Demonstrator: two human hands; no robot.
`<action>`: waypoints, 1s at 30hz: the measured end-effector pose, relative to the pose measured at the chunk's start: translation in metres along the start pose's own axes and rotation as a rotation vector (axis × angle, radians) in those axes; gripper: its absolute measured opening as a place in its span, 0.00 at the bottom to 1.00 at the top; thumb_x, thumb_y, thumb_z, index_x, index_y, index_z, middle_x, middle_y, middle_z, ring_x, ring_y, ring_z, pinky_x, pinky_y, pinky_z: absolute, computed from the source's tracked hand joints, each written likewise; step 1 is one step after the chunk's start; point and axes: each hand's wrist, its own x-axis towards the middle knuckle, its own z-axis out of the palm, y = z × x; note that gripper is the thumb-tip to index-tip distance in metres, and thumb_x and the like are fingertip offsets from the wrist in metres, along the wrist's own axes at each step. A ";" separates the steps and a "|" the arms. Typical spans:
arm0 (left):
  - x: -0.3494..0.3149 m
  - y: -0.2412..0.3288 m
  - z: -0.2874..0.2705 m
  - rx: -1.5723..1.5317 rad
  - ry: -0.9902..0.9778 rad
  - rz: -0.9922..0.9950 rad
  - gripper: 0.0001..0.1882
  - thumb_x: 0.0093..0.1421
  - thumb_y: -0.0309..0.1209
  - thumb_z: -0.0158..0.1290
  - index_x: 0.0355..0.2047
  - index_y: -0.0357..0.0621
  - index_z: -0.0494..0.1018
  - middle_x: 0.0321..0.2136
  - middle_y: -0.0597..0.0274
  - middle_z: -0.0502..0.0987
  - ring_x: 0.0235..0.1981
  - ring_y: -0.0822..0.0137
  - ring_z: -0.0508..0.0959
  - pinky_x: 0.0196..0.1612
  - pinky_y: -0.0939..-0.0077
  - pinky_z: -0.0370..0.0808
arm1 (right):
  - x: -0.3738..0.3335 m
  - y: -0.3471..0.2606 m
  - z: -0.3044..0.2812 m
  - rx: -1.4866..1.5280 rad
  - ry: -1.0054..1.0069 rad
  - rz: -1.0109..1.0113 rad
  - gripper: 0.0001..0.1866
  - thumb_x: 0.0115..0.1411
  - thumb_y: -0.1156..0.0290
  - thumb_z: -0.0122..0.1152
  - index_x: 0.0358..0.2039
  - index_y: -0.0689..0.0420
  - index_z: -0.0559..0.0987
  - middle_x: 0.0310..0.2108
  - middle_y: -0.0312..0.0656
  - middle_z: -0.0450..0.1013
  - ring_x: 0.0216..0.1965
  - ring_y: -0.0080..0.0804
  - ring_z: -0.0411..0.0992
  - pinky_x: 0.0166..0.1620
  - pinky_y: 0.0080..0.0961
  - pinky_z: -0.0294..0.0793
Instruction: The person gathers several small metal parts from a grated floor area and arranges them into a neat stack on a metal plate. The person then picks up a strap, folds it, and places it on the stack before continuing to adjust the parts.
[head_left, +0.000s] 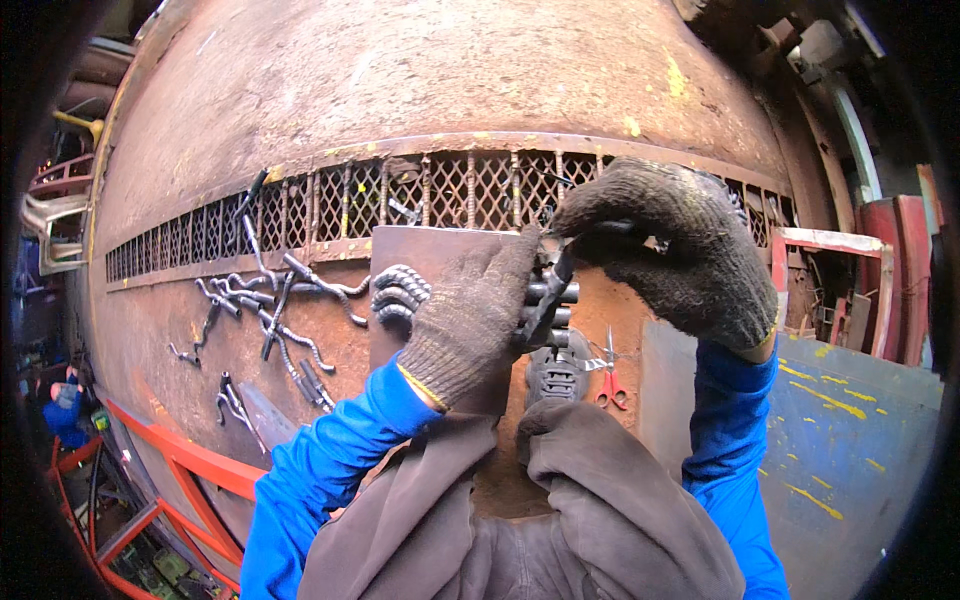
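My left hand [470, 320], in a dark knit glove, grips a bundle of bent ribbed rods [400, 290] with black tube sleeves. Their curved, ribbed ends stick out to its left and the sleeved ends to its right. Under the bundle lies a flat brownish plate [430, 250]. Around the sleeved ends runs a black strip [545, 308]. My right hand [680, 250], gloved too, is closed near the top of this strip, with something dark between its fingers; the glove hides most of it. Red-handled scissors [612, 388] rest on the ground beside my shoe [558, 378].
Several loose bent rods [275, 300] with black sleeves lie scattered on the ground at left. A metal grating [470, 190] crosses the floor ahead. Orange-red frames [210, 470] stand at lower left, a blue-grey sheet [840, 430] at right. Another person [65, 410] is at far left.
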 end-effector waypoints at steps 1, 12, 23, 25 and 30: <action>0.001 -0.001 0.001 -0.001 -0.019 -0.001 0.42 0.51 0.35 0.65 0.64 0.38 0.61 0.47 0.45 0.75 0.48 0.47 0.76 0.51 0.56 0.74 | -0.001 -0.003 0.000 -0.048 0.009 -0.034 0.17 0.53 0.86 0.67 0.45 0.61 0.81 0.39 0.42 0.77 0.40 0.32 0.80 0.42 0.27 0.82; 0.001 -0.006 -0.004 -0.018 -0.104 0.047 0.31 0.53 0.38 0.63 0.56 0.44 0.69 0.40 0.46 0.77 0.45 0.46 0.77 0.49 0.54 0.75 | -0.028 -0.054 0.012 -0.508 0.068 -0.164 0.16 0.45 0.74 0.68 0.38 0.48 0.84 0.30 0.38 0.76 0.32 0.41 0.75 0.34 0.36 0.73; -0.010 -0.012 0.000 -0.022 -0.056 0.055 0.28 0.48 0.26 0.63 0.51 0.44 0.71 0.43 0.51 0.78 0.47 0.48 0.77 0.50 0.54 0.74 | -0.055 -0.104 0.050 -0.274 -0.629 -0.178 0.17 0.51 0.63 0.70 0.43 0.48 0.82 0.35 0.39 0.78 0.35 0.39 0.77 0.36 0.36 0.76; -0.012 -0.019 0.012 -0.047 0.009 0.109 0.27 0.48 0.27 0.63 0.51 0.45 0.71 0.44 0.51 0.78 0.47 0.48 0.77 0.50 0.55 0.74 | -0.030 -0.092 0.033 -0.211 -0.531 -0.198 0.18 0.55 0.60 0.68 0.45 0.50 0.80 0.37 0.42 0.78 0.37 0.44 0.78 0.38 0.38 0.78; -0.004 -0.028 0.015 0.026 -0.019 0.194 0.21 0.48 0.32 0.63 0.41 0.38 0.73 0.34 0.43 0.76 0.39 0.44 0.78 0.42 0.50 0.75 | 0.015 -0.018 0.010 -0.455 -0.109 -0.133 0.17 0.55 0.59 0.67 0.44 0.50 0.81 0.37 0.43 0.79 0.37 0.44 0.78 0.39 0.39 0.78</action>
